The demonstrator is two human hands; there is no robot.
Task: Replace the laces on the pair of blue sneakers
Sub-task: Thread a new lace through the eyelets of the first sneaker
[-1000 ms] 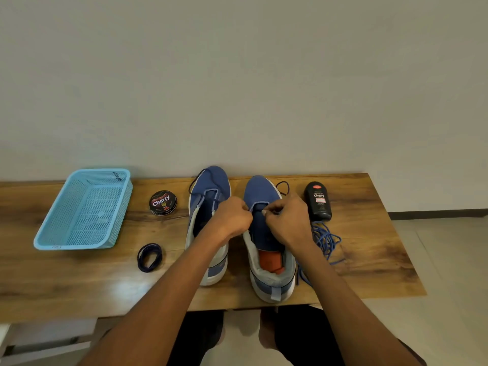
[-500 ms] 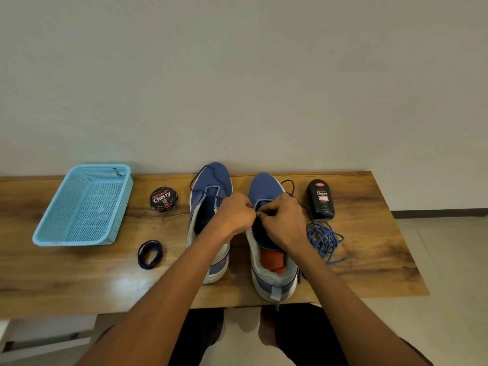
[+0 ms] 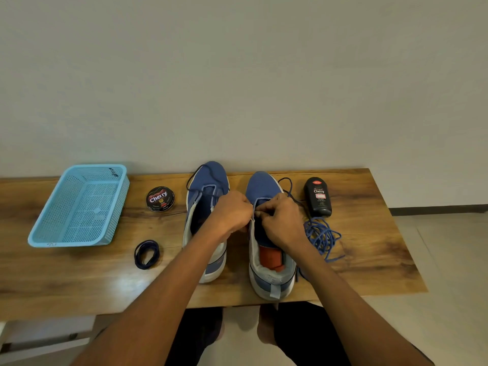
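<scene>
Two blue sneakers stand side by side on the wooden table [image 3: 79, 281], toes toward the wall. The left sneaker [image 3: 208, 180] has a dark lace looped over its toe. Over the right sneaker [image 3: 262, 184], my left hand [image 3: 232, 215] grips the left eyelet edge, fingers curled. My right hand [image 3: 284, 220] pinches a dark lace [image 3: 289, 187] at the eyelets; that lace trails off past the toe to the right. An orange insole shows in the right shoe's heel. A loose bright blue lace [image 3: 320, 235] lies tangled right of that shoe.
A light blue mesh basket [image 3: 79, 207] sits at the left. A round polish tin [image 3: 160, 198] lies left of the shoes, a black polish bottle [image 3: 317, 196] to their right. A coiled dark lace [image 3: 146, 254] lies near the table's front. My legs show under the table.
The hands stay at the right sneaker's eyelets. They have drawn closer together, the right hand's pinch shifting slightly left. The view tilted a little.
</scene>
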